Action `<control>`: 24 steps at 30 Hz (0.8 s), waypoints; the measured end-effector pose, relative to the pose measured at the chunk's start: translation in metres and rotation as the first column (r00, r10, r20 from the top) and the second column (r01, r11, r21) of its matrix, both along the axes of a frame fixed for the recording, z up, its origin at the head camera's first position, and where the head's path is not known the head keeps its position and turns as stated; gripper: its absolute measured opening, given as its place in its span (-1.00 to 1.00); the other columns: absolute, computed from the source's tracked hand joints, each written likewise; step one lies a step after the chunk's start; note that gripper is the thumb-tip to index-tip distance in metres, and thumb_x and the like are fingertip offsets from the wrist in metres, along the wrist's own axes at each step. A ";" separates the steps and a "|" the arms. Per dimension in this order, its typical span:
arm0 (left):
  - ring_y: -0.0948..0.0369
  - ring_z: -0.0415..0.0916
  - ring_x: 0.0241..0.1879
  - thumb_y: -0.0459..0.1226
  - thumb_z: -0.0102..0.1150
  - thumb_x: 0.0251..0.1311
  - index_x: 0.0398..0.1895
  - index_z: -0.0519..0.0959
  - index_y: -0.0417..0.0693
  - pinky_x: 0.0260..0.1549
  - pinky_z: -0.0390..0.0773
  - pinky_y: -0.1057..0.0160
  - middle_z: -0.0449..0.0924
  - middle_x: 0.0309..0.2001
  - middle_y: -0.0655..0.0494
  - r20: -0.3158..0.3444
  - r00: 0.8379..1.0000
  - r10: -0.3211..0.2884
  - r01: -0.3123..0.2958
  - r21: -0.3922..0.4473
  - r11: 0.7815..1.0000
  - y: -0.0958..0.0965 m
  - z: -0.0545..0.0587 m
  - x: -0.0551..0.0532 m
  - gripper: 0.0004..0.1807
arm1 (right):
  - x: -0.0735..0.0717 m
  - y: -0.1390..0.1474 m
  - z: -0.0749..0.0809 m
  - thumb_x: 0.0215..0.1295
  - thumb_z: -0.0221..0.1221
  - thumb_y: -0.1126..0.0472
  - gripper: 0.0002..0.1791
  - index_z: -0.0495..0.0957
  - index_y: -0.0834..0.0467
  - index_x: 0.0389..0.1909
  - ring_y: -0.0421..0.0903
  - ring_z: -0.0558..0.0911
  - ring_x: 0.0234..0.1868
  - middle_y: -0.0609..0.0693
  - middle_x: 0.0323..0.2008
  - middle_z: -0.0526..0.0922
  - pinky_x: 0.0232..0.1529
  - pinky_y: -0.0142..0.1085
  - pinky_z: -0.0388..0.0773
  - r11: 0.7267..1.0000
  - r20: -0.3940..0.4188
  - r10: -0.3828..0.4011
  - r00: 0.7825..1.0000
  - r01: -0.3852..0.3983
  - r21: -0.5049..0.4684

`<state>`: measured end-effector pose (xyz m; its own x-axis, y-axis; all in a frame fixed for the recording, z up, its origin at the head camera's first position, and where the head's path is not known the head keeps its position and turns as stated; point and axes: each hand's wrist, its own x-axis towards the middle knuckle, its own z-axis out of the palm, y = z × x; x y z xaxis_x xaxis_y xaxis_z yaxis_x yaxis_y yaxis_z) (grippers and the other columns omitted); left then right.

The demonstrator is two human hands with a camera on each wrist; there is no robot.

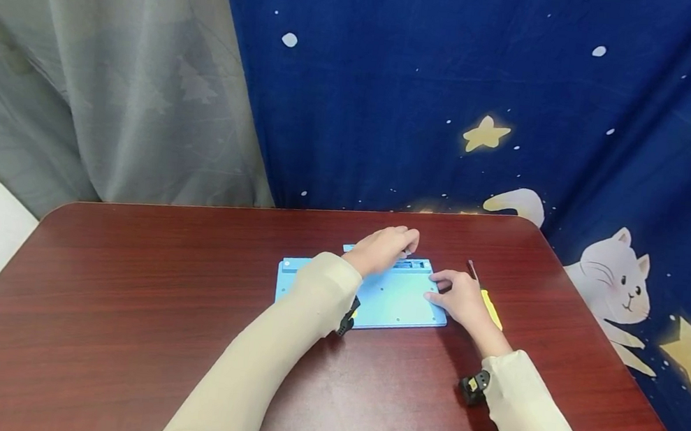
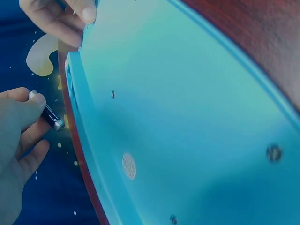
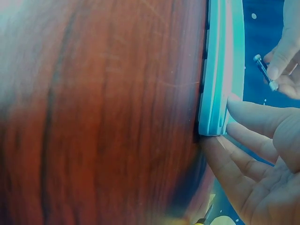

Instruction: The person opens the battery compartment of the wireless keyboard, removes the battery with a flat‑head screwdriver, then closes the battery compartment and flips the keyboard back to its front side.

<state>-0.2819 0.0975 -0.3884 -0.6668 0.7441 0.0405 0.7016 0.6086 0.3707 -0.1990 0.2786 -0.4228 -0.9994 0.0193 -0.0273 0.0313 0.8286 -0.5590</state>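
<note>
A light blue keyboard (image 1: pixel 402 302) lies face down, its screw-dotted back up and a raised ridge along the far edge. In that ridge, near the right end, is an uncovered battery slot (image 1: pixel 410 265). My left hand (image 1: pixel 382 249) is above the ridge and pinches a small dark battery (image 2: pixel 51 117) between thumb and fingers; the battery is hidden in the head view. At the keyboard's right end, my right hand (image 1: pixel 462 299) holds the edge, thumb on the back and fingers at the side.
Just right of my right hand lies a screwdriver with a yellow handle (image 1: pixel 491 309). A light blue strip (image 1: pixel 348 247) shows behind my left hand. The dark red wooden table (image 1: pixel 121 304) ends close behind the keyboard, where a blue starry curtain (image 1: pixel 388 108) hangs.
</note>
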 end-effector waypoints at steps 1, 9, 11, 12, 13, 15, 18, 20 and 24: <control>0.26 0.32 -0.32 -0.33 0.03 0.27 -0.23 0.35 0.04 -0.35 0.34 0.38 0.35 -0.33 0.22 -0.006 1.000 0.004 -0.004 -0.005 1.000 -0.002 0.000 -0.001 -0.90 | 0.000 0.000 0.000 0.03 0.32 0.29 -0.61 0.56 0.33 -0.08 0.09 0.58 -0.22 0.21 -0.29 0.63 -0.16 -0.04 0.47 1.000 0.001 -0.001 1.000 0.001 -0.001; 0.26 0.35 -0.31 -0.37 0.06 0.24 -0.24 0.39 0.02 -0.33 0.37 0.37 0.39 -0.34 0.19 -0.019 1.000 0.024 -0.025 -0.017 1.000 -0.021 0.003 -0.007 -0.88 | 0.002 0.001 0.001 0.03 0.31 0.30 -0.61 0.55 0.32 -0.07 0.09 0.57 -0.22 0.21 -0.28 0.62 -0.14 -0.03 0.46 1.000 0.006 -0.002 1.000 0.002 -0.010; 0.26 0.34 -0.31 -0.36 0.06 0.24 -0.22 0.40 0.01 -0.33 0.37 0.37 0.40 -0.34 0.20 -0.018 0.999 0.037 -0.037 -0.029 0.999 -0.028 0.003 -0.009 -0.89 | 0.002 0.001 0.001 0.04 0.31 0.30 -0.61 0.55 0.32 -0.07 0.10 0.57 -0.22 0.21 -0.28 0.62 -0.13 -0.02 0.45 1.000 0.006 0.000 1.000 0.000 -0.010; 0.26 0.34 -0.31 -0.36 0.06 0.25 -0.22 0.40 0.00 -0.32 0.37 0.37 0.40 -0.33 0.20 -0.019 0.999 0.044 -0.044 -0.035 0.998 -0.031 0.003 -0.010 -0.89 | 0.002 0.001 0.001 0.04 0.31 0.30 -0.61 0.55 0.32 -0.07 0.11 0.56 -0.21 0.22 -0.28 0.62 -0.13 -0.02 0.45 1.000 0.006 0.002 1.000 -0.002 -0.010; 0.26 0.34 -0.31 -0.36 0.06 0.25 -0.21 0.41 0.00 -0.32 0.37 0.36 0.39 -0.33 0.20 -0.016 0.999 0.052 -0.053 -0.039 0.998 -0.035 0.003 -0.011 -0.89 | 0.003 0.001 0.001 0.04 0.31 0.30 -0.61 0.55 0.32 -0.07 0.11 0.56 -0.21 0.22 -0.27 0.62 -0.12 -0.02 0.45 1.000 0.005 0.003 1.000 -0.002 -0.010; 0.26 0.34 -0.31 -0.35 0.05 0.25 -0.21 0.41 -0.01 -0.32 0.37 0.35 0.39 -0.33 0.21 -0.016 0.997 0.069 -0.070 -0.049 0.996 -0.041 0.002 -0.014 -0.90 | 0.003 0.001 0.002 0.04 0.31 0.30 -0.61 0.55 0.32 -0.07 0.11 0.56 -0.21 0.22 -0.27 0.62 -0.12 -0.02 0.45 1.000 0.002 0.003 1.000 -0.003 -0.011; 0.26 0.34 -0.31 -0.34 0.05 0.25 -0.23 0.42 0.02 -0.29 0.38 0.34 0.40 -0.33 0.22 -0.016 0.995 0.099 -0.100 -0.060 0.993 -0.051 0.001 -0.017 -0.91 | 0.004 0.001 0.001 0.04 0.31 0.30 -0.61 0.55 0.32 -0.07 0.11 0.57 -0.21 0.22 -0.27 0.62 -0.12 -0.02 0.45 1.000 -0.002 0.007 1.000 -0.007 -0.012; 0.25 0.34 -0.31 -0.34 0.07 0.25 -0.24 0.42 0.03 -0.28 0.39 0.33 0.41 -0.34 0.22 -0.022 0.993 0.113 -0.114 -0.072 0.991 -0.057 -0.001 -0.018 -0.91 | 0.004 0.001 0.001 0.04 0.31 0.30 -0.61 0.55 0.32 -0.06 0.10 0.57 -0.21 0.22 -0.27 0.62 -0.13 -0.02 0.46 1.000 -0.003 0.008 1.000 -0.008 -0.012; 0.23 0.35 -0.30 -0.34 0.10 0.22 -0.24 0.44 0.03 -0.24 0.41 0.31 0.43 -0.33 0.21 -0.017 0.989 0.147 -0.148 -0.105 0.983 -0.067 -0.005 -0.021 -0.89 | 0.004 0.001 0.001 0.04 0.31 0.30 -0.60 0.55 0.32 -0.06 0.10 0.57 -0.22 0.22 -0.27 0.62 -0.13 -0.02 0.46 1.000 0.000 0.007 1.000 -0.007 -0.013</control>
